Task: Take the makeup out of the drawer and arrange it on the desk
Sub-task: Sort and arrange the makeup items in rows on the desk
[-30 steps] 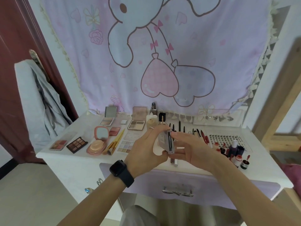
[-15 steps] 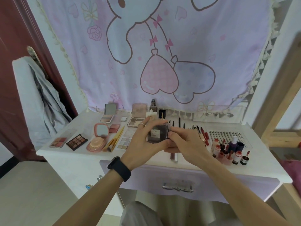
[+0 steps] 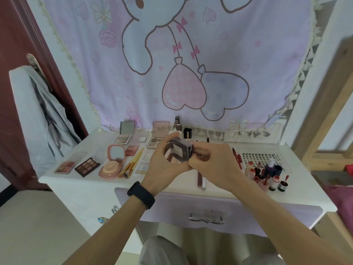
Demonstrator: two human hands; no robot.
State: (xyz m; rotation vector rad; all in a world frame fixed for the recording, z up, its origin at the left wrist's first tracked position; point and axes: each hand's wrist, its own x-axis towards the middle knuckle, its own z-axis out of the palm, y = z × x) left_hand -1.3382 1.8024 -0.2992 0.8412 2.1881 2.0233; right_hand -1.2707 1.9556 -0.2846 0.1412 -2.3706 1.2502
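Over the middle of the table, we hold a small dark makeup case in the air, clear of the tabletop. Our left hand curls round its left side, and our right hand pinches its right edge, so both hands meet on the case. A black wristband sits on our left wrist.

Makeup lies spread on the table around the case. To the left we see a round pink compact with its mirror up, yellow-handled brushes just beside it, then a dark eyeshadow palette and a pink blush palette. To the right stand small red-capped bottles, near a sheet of dotted rows. Below the table edge is the lilac drawer front. Behind hangs a curtain with a cartoon rabbit.
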